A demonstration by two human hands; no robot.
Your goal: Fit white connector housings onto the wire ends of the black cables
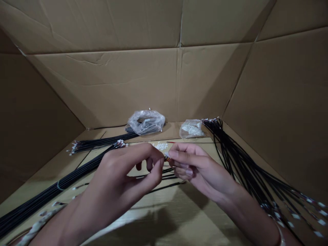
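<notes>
My left hand (128, 174) pinches thin coloured wires (167, 158) between thumb and forefinger, near the middle of the view. Close against it, my right hand (197, 164) has its thumb and forefinger closed on a small white connector (167, 154) at the end of those wires. The fingers cover most of the connector. Just behind the fingertips lies a pile of small white connectors (161, 146). Several black cables (166, 187) lie on the table beneath my hands.
Black cable bundles (64, 177) lie at the left, and another bundle (238, 164) spreads along the right. At the back sit a clear bag (146, 122) with dark contents and a smaller bag (191, 128) of white pieces. Cardboard walls (128, 78) surround the table (205, 218).
</notes>
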